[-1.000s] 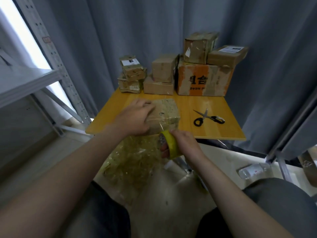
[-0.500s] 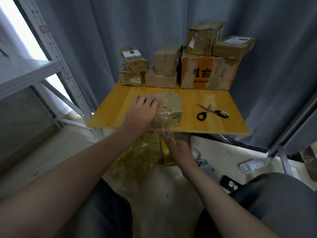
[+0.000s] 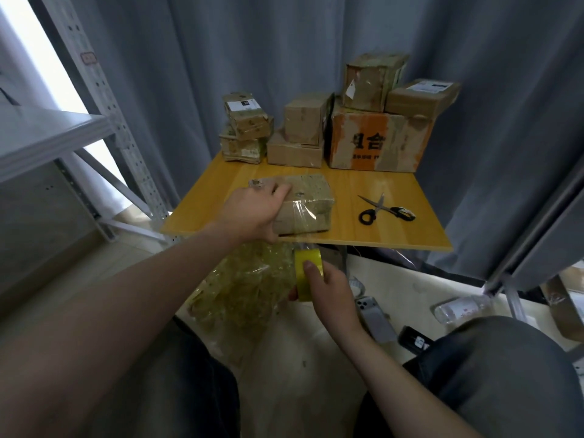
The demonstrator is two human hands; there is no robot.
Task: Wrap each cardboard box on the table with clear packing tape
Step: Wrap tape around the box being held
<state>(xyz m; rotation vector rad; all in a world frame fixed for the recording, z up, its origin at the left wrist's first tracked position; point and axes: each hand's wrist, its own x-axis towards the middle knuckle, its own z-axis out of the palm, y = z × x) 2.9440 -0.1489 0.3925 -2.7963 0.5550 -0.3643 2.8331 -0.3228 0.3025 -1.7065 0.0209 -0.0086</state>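
A small flat cardboard box [image 3: 311, 200] lies near the front edge of the yellow wooden table [image 3: 363, 229]. My left hand [image 3: 252, 211] grips its left end, fingers over the top and thumb at the front. Below the table edge my right hand [image 3: 328, 295] holds a yellowish roll of clear tape [image 3: 308, 275]. A strip of clear tape runs from the roll up over the box's front face. Several other cardboard boxes [image 3: 376, 140] are stacked at the back of the table.
Black-handled scissors [image 3: 384, 210] lie on the table to the right of the box. A bag of crumpled used tape [image 3: 243, 286] sits under the table edge. A phone [image 3: 374, 317] and a plastic bottle [image 3: 461, 308] lie on the floor. A metal shelf rack [image 3: 104, 121] stands at left.
My right hand has carried the tape roll downward below the table edge, drawing out more tape. My left hand stays on the box.
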